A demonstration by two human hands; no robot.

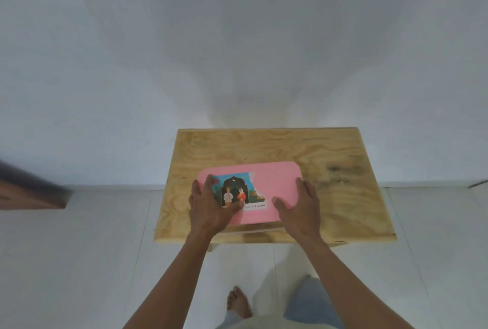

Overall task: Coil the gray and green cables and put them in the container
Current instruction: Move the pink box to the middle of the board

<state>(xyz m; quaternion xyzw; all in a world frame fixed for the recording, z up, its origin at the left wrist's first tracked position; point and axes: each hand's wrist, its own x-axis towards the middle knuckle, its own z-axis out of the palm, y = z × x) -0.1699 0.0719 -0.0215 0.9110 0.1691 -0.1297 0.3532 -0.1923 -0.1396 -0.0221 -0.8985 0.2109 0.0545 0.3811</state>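
Note:
A container with a pink lid [274, 181] sits on a small wooden table [343, 196]. The lid bears a torn colourful sticker with two drawn figures [235, 192]. My left hand [208, 204] lies flat on the lid's left end, fingers spread over the sticker's edge. My right hand [298, 204] rests flat on the lid's right front part, fingers apart. Neither hand grips anything. No gray or green cable shows anywhere; the closed lid hides the inside of the container.
The table stands against a white wall [237, 51] on a pale tiled floor [92, 249]. A dark brown object [31, 191] juts in at the left edge. My bare foot [237, 302] and a jeans leg [311, 302] are below the table's front edge.

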